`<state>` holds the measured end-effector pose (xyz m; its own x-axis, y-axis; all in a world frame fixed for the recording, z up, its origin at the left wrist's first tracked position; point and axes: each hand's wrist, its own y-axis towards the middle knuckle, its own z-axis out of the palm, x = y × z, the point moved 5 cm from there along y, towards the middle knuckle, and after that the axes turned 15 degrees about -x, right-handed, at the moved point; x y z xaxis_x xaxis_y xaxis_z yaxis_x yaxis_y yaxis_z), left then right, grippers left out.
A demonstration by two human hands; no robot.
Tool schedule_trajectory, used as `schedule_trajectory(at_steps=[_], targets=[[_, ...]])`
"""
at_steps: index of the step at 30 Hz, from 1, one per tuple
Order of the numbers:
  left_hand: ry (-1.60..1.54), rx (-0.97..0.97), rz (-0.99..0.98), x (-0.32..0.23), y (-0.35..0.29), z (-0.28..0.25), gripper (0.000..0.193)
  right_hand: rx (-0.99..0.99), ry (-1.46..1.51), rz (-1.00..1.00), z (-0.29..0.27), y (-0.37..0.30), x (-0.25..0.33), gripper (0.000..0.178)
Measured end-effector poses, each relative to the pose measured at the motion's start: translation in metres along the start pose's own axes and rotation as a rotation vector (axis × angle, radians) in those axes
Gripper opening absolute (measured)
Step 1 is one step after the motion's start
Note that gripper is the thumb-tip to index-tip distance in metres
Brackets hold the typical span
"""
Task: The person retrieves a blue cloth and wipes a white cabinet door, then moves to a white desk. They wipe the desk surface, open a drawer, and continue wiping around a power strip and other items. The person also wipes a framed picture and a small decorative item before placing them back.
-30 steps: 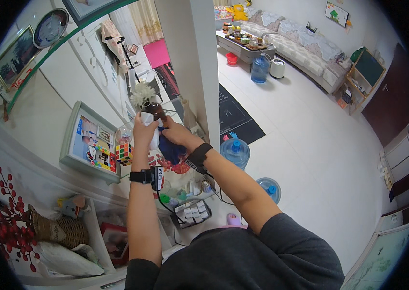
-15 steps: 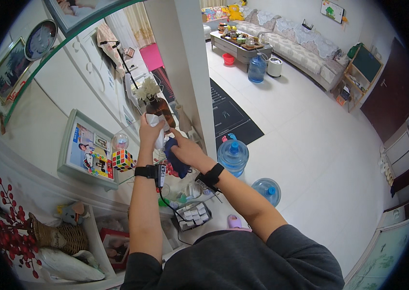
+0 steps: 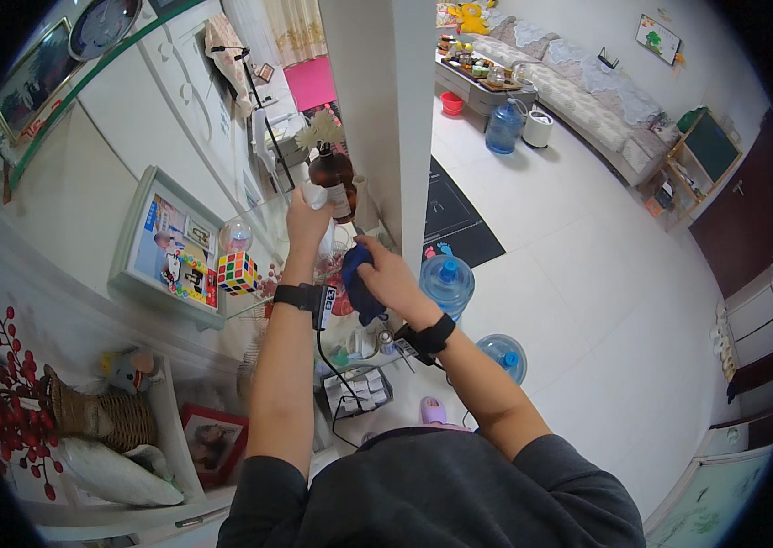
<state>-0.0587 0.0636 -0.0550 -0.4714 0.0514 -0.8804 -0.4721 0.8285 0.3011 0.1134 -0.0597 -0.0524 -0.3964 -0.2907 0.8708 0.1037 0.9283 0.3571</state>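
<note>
My left hand (image 3: 306,222) is closed around a slim white object (image 3: 315,195), whose pale lower part shows under the fingers; its exact kind is hidden. Right beside it, a brown glass bottle (image 3: 332,175) with a pale label holds white flowers (image 3: 320,131) and appears to stand on the glass shelf. My right hand (image 3: 389,279) grips a bunched dark blue cloth (image 3: 361,285), a little nearer to me than the bottle. To the left of my left hand sit a puzzle cube (image 3: 238,273) and a clear globe (image 3: 236,237).
A framed picture (image 3: 167,247) leans at the left by the cube. A white pillar edge (image 3: 413,137) rises right of the bottle. Blue water jugs (image 3: 447,285) stand on the floor at the right. Below my wrists is a box of small white items (image 3: 364,388). A wicker basket (image 3: 126,422) lies lower left.
My right hand with the cloth has drawn back from the brown bottle toward me. The left hand has lowered slightly relative to the bottle, still around the white object. The whole view has shifted.
</note>
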Motion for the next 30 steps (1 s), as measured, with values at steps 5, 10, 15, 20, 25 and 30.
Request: schedule_trajectory(at_steps=[5, 10, 15, 20, 25, 30], targets=[[-0.303, -0.329, 0.190, -0.035, -0.036, -0.095, 0.042, -0.162, 0.101, -0.133, -0.009, 0.002, 0.024, 0.037], [-0.209, -0.548, 0.172, -0.004, -0.074, -0.174, 0.034, -0.229, 0.049, -0.513, 0.031, 0.010, 0.045, 0.036], [-0.191, -0.512, 0.015, 0.054, -0.101, -0.190, 0.029, 0.078, -0.444, -0.575, 0.112, -0.001, 0.025, 0.052], [-0.245, -0.485, -0.020, 0.069, -0.115, -0.202, 0.028, 0.187, -0.216, -0.753, 0.143, -0.004, 0.034, 0.043], [-0.241, -0.474, -0.021, 0.069, -0.126, -0.215, 0.028, 0.049, -0.325, -0.727, 0.131, 0.006, 0.027, 0.041], [-0.192, -0.454, 0.127, 0.081, -0.131, -0.214, 0.028, 0.032, -0.231, -0.684, 0.133, 0.005, 0.017, 0.041]])
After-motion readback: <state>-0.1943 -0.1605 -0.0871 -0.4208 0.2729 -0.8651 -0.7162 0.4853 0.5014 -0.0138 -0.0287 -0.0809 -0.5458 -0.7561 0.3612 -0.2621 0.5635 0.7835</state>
